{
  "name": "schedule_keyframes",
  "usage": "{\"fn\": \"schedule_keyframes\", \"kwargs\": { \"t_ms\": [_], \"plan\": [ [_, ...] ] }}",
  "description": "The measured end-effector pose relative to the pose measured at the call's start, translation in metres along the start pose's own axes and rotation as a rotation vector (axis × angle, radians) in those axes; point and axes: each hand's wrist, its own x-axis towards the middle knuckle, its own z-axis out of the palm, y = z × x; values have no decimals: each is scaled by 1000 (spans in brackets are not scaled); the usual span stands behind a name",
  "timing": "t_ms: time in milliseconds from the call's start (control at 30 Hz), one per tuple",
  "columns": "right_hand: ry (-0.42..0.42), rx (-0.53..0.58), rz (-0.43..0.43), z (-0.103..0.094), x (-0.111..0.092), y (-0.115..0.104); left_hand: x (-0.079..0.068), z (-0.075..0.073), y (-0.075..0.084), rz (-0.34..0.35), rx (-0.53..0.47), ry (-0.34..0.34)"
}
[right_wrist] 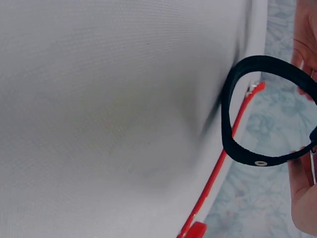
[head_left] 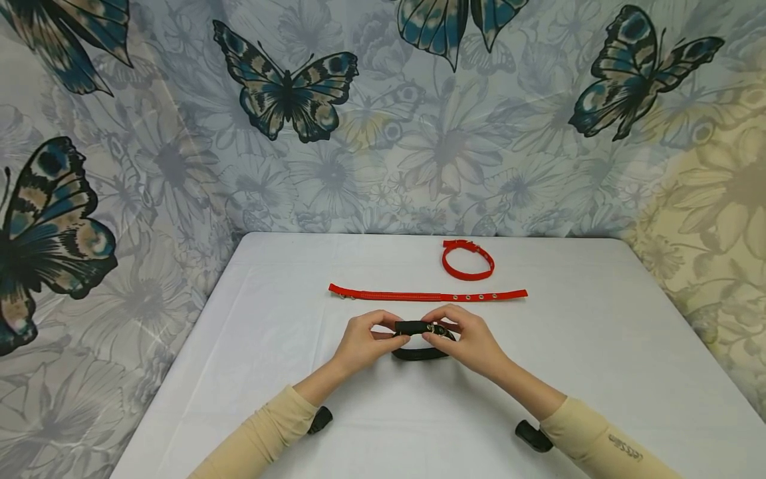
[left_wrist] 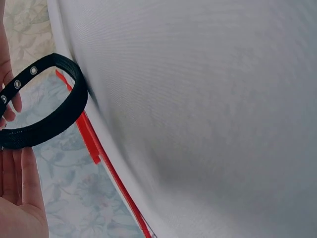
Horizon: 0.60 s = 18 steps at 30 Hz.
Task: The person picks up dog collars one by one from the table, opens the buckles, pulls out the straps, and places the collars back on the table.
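Note:
A black collar [head_left: 421,354] with metal eyelets is bent into a loop above the white table, close to its middle. My left hand [head_left: 370,339] pinches the left end of its upper band between thumb and fingers. At the buckle side, my right hand [head_left: 469,340] pinches the same band near some shiny metal parts. Seen from the left wrist, the collar [left_wrist: 62,121] shows a row of eyelets on its strap. In the right wrist view the loop of the collar [right_wrist: 227,111] hangs down, with one eyelet low on it.
Behind the hands a red collar [head_left: 413,296] lies stretched straight, eyelets toward its right end. Farther back rests another red collar [head_left: 469,277], fastened in a ring. Butterfly-patterned fabric [head_left: 335,179] stands behind the white table [head_left: 269,266].

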Motion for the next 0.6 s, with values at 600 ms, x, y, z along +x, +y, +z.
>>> {"fn": "schedule_keyframes", "kwargs": {
  "t_ms": [600],
  "plan": [
    [37, -47, 27, -1, 5, -11, 0, 0, 6, -19, 22, 8]
  ]
}}
